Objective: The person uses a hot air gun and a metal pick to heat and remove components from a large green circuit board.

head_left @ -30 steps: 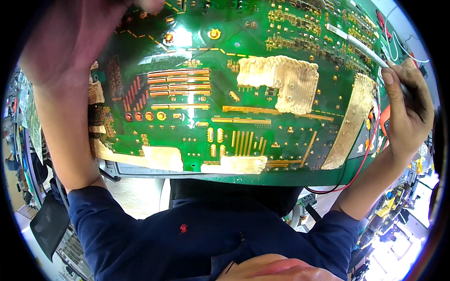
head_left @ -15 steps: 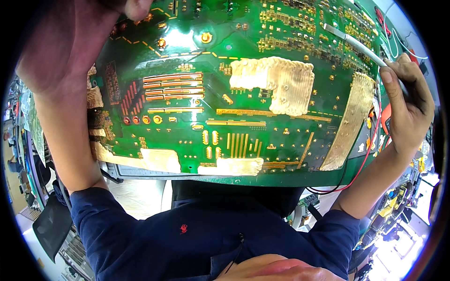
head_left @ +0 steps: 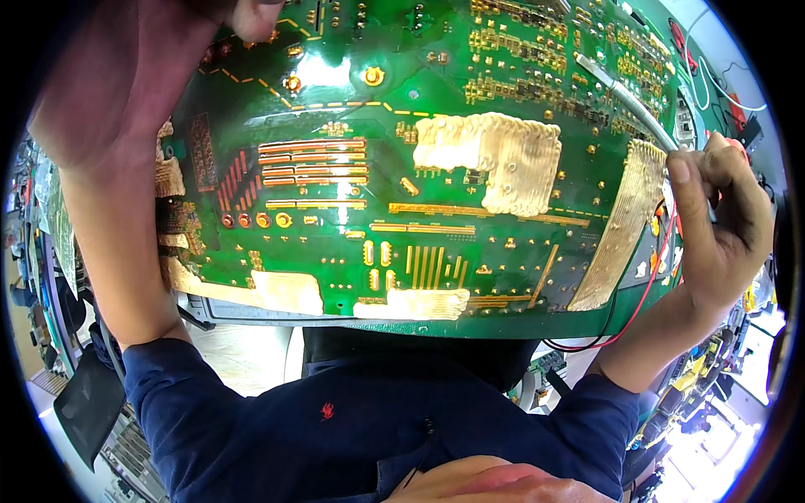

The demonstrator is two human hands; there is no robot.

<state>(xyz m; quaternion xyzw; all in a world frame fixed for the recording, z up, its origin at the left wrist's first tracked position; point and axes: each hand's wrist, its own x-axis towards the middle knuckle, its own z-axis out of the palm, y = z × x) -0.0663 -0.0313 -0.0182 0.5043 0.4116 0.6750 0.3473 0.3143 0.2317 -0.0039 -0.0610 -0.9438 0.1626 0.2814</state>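
A large green circuit board (head_left: 319, 251) with gold traces and small parts spreads out in front of me. Cream-coloured ridged patches (head_left: 520, 163) cover some of its areas. My right hand (head_left: 713, 193), at the board's right edge, pinches a slim silver-white tool (head_left: 629, 101) with a flat, narrow tip. That tip lies over the rows of small components at the upper right; whether it touches them I cannot tell. Over the board's upper left reaches my left hand (head_left: 126, 92), large and dark. One fingertip shows; the other fingers are cut off by the upper edge.
Red and black wires (head_left: 641, 302) loop beside the board's right edge. A green mat (head_left: 503, 325) shows along the near edge. A black chair (head_left: 92, 411) stands at the lower left. Cables (head_left: 708, 75) and a red object hang at the upper right.
My right hand has come down and slightly nearer, and the tool lies at a steeper slant. A silvery tip now shows at the top edge. My left hand has barely moved.
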